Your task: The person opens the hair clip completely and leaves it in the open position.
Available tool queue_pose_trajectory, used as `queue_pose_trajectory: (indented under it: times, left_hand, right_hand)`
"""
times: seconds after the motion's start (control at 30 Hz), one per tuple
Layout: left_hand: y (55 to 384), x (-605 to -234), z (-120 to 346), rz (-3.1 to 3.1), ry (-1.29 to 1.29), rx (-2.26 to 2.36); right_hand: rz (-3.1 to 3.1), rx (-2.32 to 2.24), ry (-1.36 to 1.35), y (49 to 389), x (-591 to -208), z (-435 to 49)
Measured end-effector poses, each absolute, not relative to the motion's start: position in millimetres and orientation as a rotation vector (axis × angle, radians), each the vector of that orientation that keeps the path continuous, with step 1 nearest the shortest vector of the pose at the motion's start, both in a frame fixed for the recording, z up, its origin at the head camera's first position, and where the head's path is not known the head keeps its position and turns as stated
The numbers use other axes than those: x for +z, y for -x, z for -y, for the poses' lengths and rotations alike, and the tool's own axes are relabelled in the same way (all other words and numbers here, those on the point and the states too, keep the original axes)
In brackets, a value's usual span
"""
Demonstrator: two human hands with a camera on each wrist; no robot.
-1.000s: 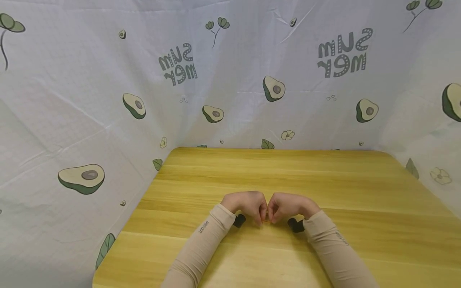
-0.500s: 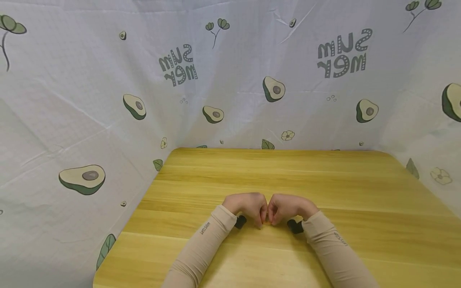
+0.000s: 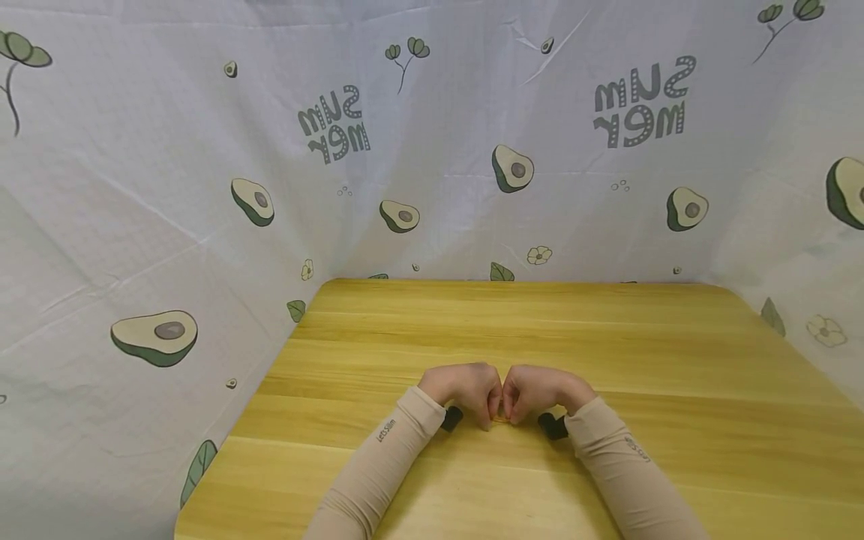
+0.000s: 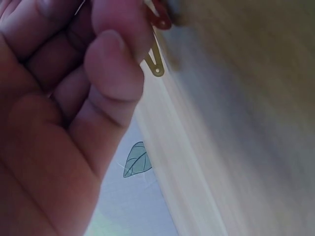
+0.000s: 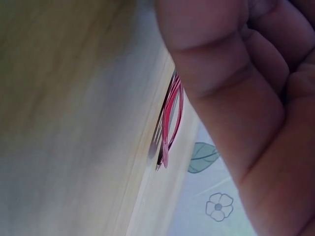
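Observation:
Just in front of the table's middle, both hands meet almost knuckle to knuckle with wrists bent inward. My left hand (image 3: 470, 390) pinches snap hair clips between thumb and fingers. In the left wrist view, the rounded end of a yellowish clip (image 4: 157, 70) and a reddish clip end (image 4: 160, 21) stick out past the fingertips. My right hand (image 3: 540, 390) has its fingers curled in at the same spot. In the right wrist view, a pink-red hair clip (image 5: 170, 120) with bowed, parted strips emerges beside the fingers. From above, an orange sliver (image 3: 500, 419) shows between the fingertips. The fingers hide most of the clips.
A wood-grain table (image 3: 405, 322) lies under both hands. White cloth (image 3: 445, 112) printed with avocados and leaves hangs behind it and along both sides. Black wrist mounts (image 3: 553, 426) sit beneath the wrists.
Both hands have come slightly nearer to me, still together. More of the orange sliver shows between the fingertips than one second ago.

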State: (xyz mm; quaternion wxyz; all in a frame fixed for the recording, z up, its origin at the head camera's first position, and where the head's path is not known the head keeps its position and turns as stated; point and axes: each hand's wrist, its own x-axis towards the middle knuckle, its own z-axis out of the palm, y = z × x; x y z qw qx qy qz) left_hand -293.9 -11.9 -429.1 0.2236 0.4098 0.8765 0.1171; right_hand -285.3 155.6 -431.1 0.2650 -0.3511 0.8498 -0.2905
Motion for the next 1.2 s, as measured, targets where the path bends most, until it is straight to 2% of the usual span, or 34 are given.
queue_pose_trajectory:
  times: [0.73,1.2]
  left_hand:
    - [293.9,-424.5,13.8,-2.410,-1.142,0.337]
    - [305.5,-424.9,18.5,-2.388,-1.154,0.534]
  right_hand:
    - [-2.318,-0.768,0.952,283.3,-429.2,-158.2]
    - [-2.255,-0.973,0.894,296.7,-417.8,-185.8]
